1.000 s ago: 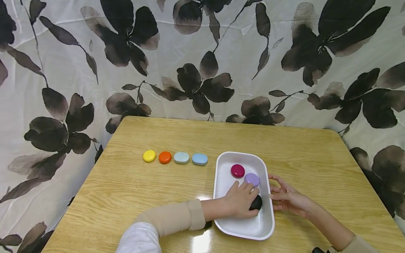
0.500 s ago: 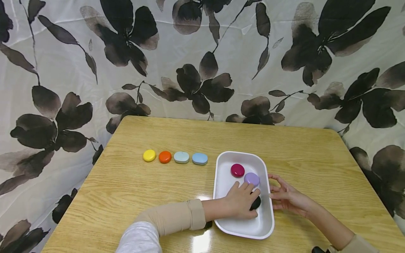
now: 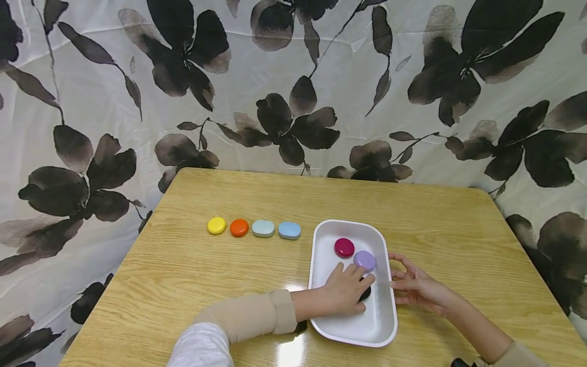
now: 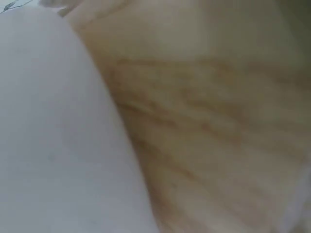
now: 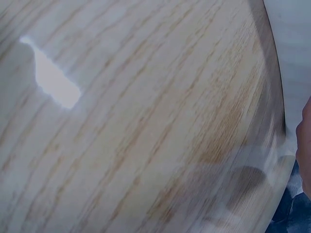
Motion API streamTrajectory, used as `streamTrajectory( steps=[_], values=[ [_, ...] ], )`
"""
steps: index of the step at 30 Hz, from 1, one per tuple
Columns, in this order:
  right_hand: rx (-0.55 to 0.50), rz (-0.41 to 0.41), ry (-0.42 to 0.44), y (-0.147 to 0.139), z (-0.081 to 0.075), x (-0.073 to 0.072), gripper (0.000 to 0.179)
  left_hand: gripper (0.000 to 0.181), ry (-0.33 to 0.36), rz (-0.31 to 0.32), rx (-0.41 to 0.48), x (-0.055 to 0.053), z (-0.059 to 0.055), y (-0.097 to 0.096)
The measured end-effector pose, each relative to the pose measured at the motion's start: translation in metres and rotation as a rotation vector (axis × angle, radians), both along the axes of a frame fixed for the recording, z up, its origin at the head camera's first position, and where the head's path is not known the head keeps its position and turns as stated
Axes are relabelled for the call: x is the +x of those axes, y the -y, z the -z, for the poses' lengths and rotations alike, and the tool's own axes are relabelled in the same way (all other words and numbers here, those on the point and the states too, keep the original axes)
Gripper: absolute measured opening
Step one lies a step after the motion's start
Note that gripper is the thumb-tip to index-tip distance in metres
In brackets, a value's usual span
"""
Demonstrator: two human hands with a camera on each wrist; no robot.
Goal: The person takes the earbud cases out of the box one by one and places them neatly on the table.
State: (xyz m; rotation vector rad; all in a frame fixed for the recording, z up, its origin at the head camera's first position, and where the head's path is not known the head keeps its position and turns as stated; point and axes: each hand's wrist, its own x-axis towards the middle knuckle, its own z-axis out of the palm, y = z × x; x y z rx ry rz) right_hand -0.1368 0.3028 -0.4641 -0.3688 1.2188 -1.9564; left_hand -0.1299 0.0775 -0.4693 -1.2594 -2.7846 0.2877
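My left hand point(image 3: 345, 291) is inside the white tray point(image 3: 350, 336), its thumb and fingers around a black disc point(image 3: 365, 294) that the hand partly covers. Just beyond the fingertips lies a glossy lilac disc point(image 3: 365, 260), and a crimson disc point(image 3: 344, 248) sits farther back in the tray. Outside the tray, my right hand point(image 3: 419, 290) holds its spread, lightly bent fingers at the right wall. A sliver of the right hand point(image 5: 304, 148) shows at the edge of the right wrist view.
Left of the tray, a row on the wooden table point(image 3: 183, 270) consists of a yellow disc point(image 3: 216, 226), an orange disc point(image 3: 239, 228), a pale grey-green oval point(image 3: 263, 229) and a light blue oval point(image 3: 290, 231). A floral curtain point(image 3: 257, 71) hangs behind the table.
The black disc has slid a little to the left across the tray along with my left hand's fingers, and less of it shows. My right hand stays at the tray's side.
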Motion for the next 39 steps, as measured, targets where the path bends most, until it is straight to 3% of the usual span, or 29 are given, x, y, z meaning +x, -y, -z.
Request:
streamTrajectory(
  steps=[6, 11, 14, 19, 24, 30, 39],
  values=[
    [0.003, -0.009, 0.008, 0.0, 0.001, 0.0, 0.054, 0.058, -0.168, 0.016, 0.006, -0.008, -0.007, 0.015],
    [0.001, -0.008, -0.004, -0.001, 0.002, 0.001, 0.055, 0.058, -0.306, 0.001, 0.06, -0.024, -0.017, 0.037],
    [0.001, -0.01, -0.012, -0.002, 0.003, 0.001, 0.055, 0.059, -0.331, 0.002, 0.089, -0.035, -0.023, 0.053],
    [-0.007, -0.016, -0.013, -0.002, 0.004, 0.0, 0.055, 0.057, -0.29, 0.027, 0.078, -0.052, -0.033, 0.083],
    [-0.008, -0.019, -0.011, -0.001, 0.005, 0.0, 0.056, 0.055, -0.226, 0.046, 0.119, -0.066, -0.034, 0.113],
    [0.006, -0.014, -0.004, -0.001, 0.004, 0.0, 0.056, 0.057, -0.198, 0.089, 0.116, -0.077, -0.023, 0.146],
    [-0.009, -0.019, 0.008, -0.001, 0.005, -0.001, 0.056, 0.061, -0.102, 0.167, 0.011, -0.075, -0.004, 0.166]
  ],
)
